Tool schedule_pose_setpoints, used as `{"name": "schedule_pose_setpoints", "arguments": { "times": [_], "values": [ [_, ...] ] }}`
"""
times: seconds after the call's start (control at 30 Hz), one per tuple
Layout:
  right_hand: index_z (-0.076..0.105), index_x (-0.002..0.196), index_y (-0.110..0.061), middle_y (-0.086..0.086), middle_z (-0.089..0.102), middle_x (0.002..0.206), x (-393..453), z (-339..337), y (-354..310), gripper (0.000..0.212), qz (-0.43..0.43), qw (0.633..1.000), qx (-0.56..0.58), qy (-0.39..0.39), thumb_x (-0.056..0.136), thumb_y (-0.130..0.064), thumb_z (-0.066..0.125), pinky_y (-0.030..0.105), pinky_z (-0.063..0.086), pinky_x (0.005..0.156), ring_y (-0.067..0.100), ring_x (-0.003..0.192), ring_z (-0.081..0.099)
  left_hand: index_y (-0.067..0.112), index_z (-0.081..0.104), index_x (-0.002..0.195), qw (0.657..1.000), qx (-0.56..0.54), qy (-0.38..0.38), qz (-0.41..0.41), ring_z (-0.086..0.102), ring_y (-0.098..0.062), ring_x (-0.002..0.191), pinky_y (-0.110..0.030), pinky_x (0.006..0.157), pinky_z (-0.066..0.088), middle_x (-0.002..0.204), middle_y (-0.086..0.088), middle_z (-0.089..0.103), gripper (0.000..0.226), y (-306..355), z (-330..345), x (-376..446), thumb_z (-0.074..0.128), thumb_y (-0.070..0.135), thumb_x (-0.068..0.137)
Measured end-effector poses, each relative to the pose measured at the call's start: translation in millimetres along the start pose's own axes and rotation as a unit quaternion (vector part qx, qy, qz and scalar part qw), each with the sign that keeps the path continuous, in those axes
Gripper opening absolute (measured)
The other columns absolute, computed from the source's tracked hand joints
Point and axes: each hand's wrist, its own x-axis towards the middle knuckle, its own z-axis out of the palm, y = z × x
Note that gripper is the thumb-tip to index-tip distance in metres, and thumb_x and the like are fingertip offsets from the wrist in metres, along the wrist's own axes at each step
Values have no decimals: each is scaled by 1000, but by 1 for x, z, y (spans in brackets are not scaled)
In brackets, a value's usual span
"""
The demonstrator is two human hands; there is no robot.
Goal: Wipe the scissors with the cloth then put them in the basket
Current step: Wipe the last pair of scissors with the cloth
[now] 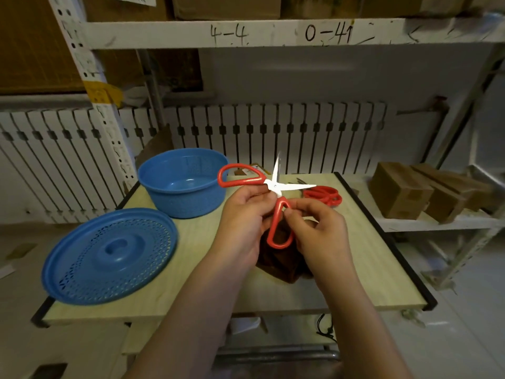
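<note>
Red-handled scissors [241,180] are held above the table with their blades spread wide apart. My left hand [243,217] grips them near the pivot. My right hand [314,228] pinches the lower red handle loop. A dark brown cloth [281,266] lies on the table under both hands, mostly hidden by them. The blue basket [183,184] stands to the left at the back of the table, with nothing inside. A second pair of red scissors [325,194] lies on the table behind my hands.
The blue perforated lid [109,255] lies at the table's front left corner. The wooden table [369,269] has black edge strips. Cardboard boxes [404,190] sit on a shelf to the right. A white radiator runs along the back wall.
</note>
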Motion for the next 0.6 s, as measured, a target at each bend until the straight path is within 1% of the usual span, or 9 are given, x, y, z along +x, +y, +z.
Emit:
{"name": "schedule_pose_setpoints", "arguments": {
  "times": [0.1,0.17,0.27,0.33,0.4,0.47,0.53,0.57,0.6],
  "values": [
    [70,96,-18,0,73,81,3,4,-1,12,-14,1000,4,-16,90,-10,63,31,60,69,14,74,71,8,63,109,1000,20,-6,10,72,-21,87,-31,75,58,95,-9,73,17,1,-1,0,58,5,93],
    [70,95,-20,-2,73,80,3,8,-3,12,-22,1000,7,-20,90,-11,63,26,59,67,11,73,71,11,63,108,999,37,1,17,72,-23,90,-30,74,57,98,-9,73,17,1,-2,0,57,6,93],
    [71,99,-20,-5,73,82,6,11,-3,12,-38,999,-24,-18,90,-16,65,22,57,66,7,73,69,10,62,108,998,50,28,33,65,-16,75,-24,62,53,93,-7,70,16,6,-5,3,57,6,93],
    [70,101,-24,-9,70,87,10,7,-2,13,-28,997,-66,-14,90,-21,65,22,55,69,5,78,66,10,62,107,996,60,49,48,60,-14,73,-22,58,50,91,-6,66,16,12,-13,6,58,5,92],
    [68,102,-29,-14,66,93,16,-4,0,14,-11,993,-117,-19,91,-22,63,24,54,78,3,89,62,11,61,108,993,77,62,62,59,-12,75,-21,56,50,94,-6,66,18,19,-24,9,59,4,92],
    [66,100,-32,-19,61,94,20,-14,0,15,-6,982,-183,-42,92,-20,61,23,51,82,2,96,58,9,61,110,991,90,65,70,60,-13,76,-21,56,50,95,-7,66,20,24,-36,11,59,3,91],
    [66,103,-31,-20,58,93,21,-21,0,16,3,970,-233,-71,92,-21,61,24,50,83,2,97,56,9,62,109,990,99,65,73,60,-13,76,-22,56,50,93,-6,66,19,27,-43,12,60,3,91],
    [66,107,-30,-18,58,96,21,-24,1,18,9,966,-239,-93,91,-25,62,25,51,85,5,99,57,10,63,106,990,101,65,73,60,-12,75,-22,56,50,91,-5,66,18,27,-46,11,60,2,91],
    [64,114,-29,-15,60,100,20,-24,0,25,16,962,-240,-130,89,-32,64,28,51,87,7,102,57,12,63,104,990,103,63,73,60,-11,74,-22,56,50,90,-4,66,16,26,-47,11,60,2,91]
  ]
}}
